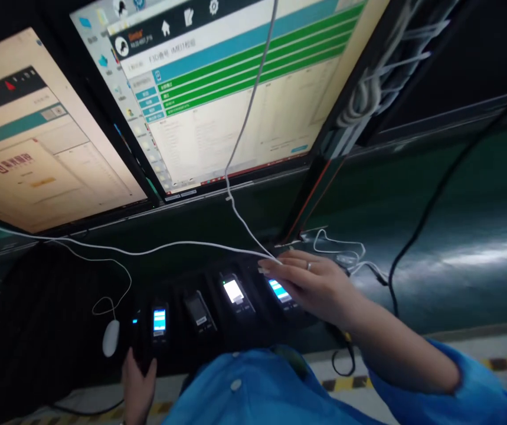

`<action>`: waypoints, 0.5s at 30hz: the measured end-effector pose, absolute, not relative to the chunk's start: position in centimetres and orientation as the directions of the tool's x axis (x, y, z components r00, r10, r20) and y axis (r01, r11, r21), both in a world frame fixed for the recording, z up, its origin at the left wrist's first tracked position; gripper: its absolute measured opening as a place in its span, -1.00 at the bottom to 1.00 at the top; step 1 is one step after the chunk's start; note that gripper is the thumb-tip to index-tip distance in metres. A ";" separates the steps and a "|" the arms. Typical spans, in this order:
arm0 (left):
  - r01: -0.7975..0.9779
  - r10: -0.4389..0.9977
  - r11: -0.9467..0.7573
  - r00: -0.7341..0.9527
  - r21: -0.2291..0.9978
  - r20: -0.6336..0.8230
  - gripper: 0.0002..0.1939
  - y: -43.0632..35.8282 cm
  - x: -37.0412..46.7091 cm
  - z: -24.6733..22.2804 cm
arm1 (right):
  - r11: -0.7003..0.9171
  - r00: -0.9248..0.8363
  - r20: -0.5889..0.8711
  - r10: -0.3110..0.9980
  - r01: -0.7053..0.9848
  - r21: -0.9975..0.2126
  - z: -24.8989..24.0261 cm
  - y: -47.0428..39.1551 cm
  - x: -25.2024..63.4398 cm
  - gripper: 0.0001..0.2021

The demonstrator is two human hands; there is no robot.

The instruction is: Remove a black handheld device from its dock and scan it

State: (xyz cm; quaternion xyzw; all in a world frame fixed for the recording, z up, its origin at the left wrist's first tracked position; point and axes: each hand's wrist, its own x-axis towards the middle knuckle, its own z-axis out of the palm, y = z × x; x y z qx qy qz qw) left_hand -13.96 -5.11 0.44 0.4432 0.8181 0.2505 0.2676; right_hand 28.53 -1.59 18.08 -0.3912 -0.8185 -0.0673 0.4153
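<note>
My right hand is closed in a pinch on a white cable, over the rightmost handheld device with a lit blue-and-white screen. Low on the left, my left hand has finger and thumb apart at the dark front edge, just below another lit handheld device; whether it touches anything in the dark is unclear. Between the hands lie a device with an unlit screen and one with a white screen. A small blue light glows beside the leftmost device.
A white mouse lies left of the devices. Two monitors stand behind, the left one and the right one with green bars. Bundled cables run down a post. A black cable hangs at right.
</note>
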 end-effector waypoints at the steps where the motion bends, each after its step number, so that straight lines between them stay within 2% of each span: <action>1: 0.453 0.818 0.553 -0.454 0.699 -0.352 -0.40 -5.3 -14.7 -0.4 | 0.692 -0.355 0.744 0.567 0.695 -0.196 18.5 -1.5 28.5 -0.81; 2: 0.312 0.781 0.602 -0.422 0.735 -0.460 -0.48 -5.5 -14.9 -1.2 | 0.703 -0.364 0.755 0.546 0.690 -0.176 18.9 -1.3 28.4 -0.81; 4: 0.127 0.743 0.630 -0.386 0.766 -0.547 -0.63 -5.6 -14.6 -2.3 | 0.721 -0.385 0.763 0.519 0.676 -0.150 19.4 -0.9 28.2 -0.79; 7: 0.115 0.748 0.596 -0.440 0.795 -0.497 -0.69 -5.4 -13.7 -2.4 | 0.744 -0.417 0.758 0.502 0.654 -0.133 19.7 -0.3 27.8 -0.79; 12: 0.170 0.790 0.530 -0.456 0.831 -0.411 -0.58 -5.7 -14.0 1.3 | 0.756 -0.460 0.741 0.490 0.647 -0.098 19.6 0.0 28.0 -0.78; 15: -0.095 0.761 0.546 -0.357 0.832 -0.541 -0.41 -6.0 -13.7 3.4 | 0.720 -0.425 0.761 0.490 0.690 -0.078 20.0 0.1 28.6 -0.81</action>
